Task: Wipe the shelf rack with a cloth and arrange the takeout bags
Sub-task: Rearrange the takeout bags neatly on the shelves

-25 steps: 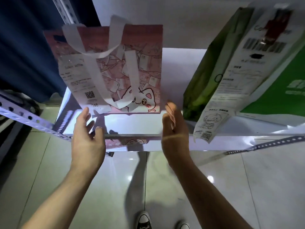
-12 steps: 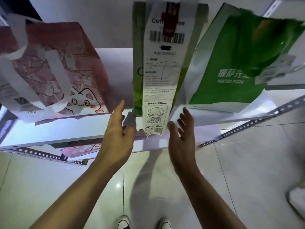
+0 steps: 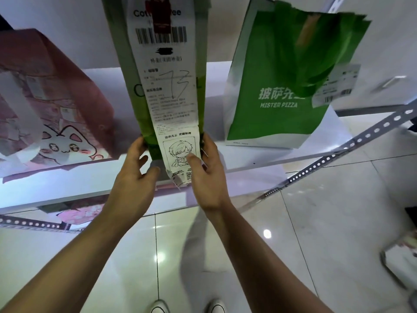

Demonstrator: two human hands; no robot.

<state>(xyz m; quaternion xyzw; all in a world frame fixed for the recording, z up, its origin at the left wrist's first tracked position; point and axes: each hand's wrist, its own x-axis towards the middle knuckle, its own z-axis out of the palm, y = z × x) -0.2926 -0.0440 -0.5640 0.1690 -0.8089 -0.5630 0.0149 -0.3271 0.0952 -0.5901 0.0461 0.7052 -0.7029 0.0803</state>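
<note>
A tall olive-green takeout bag (image 3: 133, 71) stands in the middle of the white shelf (image 3: 67, 179), with a long white receipt (image 3: 171, 91) hanging down its front. My left hand (image 3: 133, 177) grips the bag's lower left edge. My right hand (image 3: 207, 175) grips its lower right edge, with the thumb pressed on the receipt's cartoon print. A pink cat-print bag (image 3: 52, 114) stands at the left. A bright green Mister Pizza bag (image 3: 277, 93) stands at the right. No cloth is in view.
The shelf's perforated metal rails run along the front left (image 3: 31, 223) and the right side (image 3: 338, 152). A lower shelf with another pink bag (image 3: 83, 213) shows under the front edge. Glossy tiled floor (image 3: 327, 233) and my white shoes lie below.
Both hands moved right from the pink bag to the olive-green bag and closed on its lower edges. The view swung right, so the green bag is now central.
</note>
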